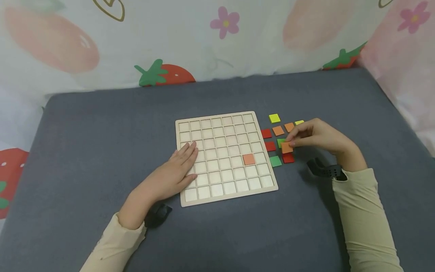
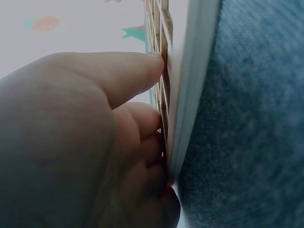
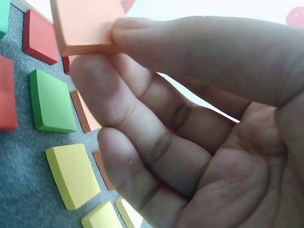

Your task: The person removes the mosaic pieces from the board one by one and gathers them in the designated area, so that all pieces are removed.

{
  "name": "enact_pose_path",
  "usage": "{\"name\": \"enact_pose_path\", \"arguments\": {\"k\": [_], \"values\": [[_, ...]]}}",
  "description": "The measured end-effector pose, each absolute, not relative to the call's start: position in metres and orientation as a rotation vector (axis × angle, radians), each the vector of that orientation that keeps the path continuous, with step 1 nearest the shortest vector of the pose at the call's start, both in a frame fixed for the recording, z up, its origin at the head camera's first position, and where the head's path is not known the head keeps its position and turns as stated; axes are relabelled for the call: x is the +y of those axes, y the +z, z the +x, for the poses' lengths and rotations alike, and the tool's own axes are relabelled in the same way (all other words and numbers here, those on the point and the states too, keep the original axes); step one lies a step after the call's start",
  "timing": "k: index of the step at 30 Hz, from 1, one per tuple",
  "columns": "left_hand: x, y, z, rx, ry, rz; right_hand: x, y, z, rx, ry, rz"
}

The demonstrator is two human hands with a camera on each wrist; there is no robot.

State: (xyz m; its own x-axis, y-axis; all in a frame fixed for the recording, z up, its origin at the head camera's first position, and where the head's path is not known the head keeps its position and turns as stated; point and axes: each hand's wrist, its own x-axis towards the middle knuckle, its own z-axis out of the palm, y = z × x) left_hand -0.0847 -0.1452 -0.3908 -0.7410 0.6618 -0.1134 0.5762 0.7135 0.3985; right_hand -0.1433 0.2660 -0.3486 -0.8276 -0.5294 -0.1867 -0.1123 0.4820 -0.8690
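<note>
A square wooden grid board (image 1: 217, 190) lies flat on the grey cloth, and one orange tile (image 1: 249, 159) sits in a cell at its right side. My left hand (image 1: 173, 172) rests on the board's left edge with fingers extended; in the left wrist view its thumb (image 2: 128, 71) touches the grid. Just right of the board, my right hand (image 1: 317, 136) pinches another orange tile (image 1: 287, 147) between thumb and fingertips, held above the loose tiles. The right wrist view shows this orange tile (image 3: 88, 23) gripped at its edge.
Beside the board's right edge lie several loose tiles, among them a yellow tile (image 1: 274, 118), a red tile (image 1: 266, 133), an orange tile (image 1: 278, 130) and a green tile (image 1: 275, 161). A printed curtain (image 1: 258, 45) hangs behind the grey surface (image 1: 102, 132).
</note>
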Motion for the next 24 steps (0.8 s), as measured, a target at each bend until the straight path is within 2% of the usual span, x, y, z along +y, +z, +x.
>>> {"name": "enact_pose_path", "arguments": {"k": [24], "values": [[-0.145,-0.391,-0.085,2.675,0.492,0.98,0.28,-0.351,-0.144,2.329,-1.191,-0.528]]}}
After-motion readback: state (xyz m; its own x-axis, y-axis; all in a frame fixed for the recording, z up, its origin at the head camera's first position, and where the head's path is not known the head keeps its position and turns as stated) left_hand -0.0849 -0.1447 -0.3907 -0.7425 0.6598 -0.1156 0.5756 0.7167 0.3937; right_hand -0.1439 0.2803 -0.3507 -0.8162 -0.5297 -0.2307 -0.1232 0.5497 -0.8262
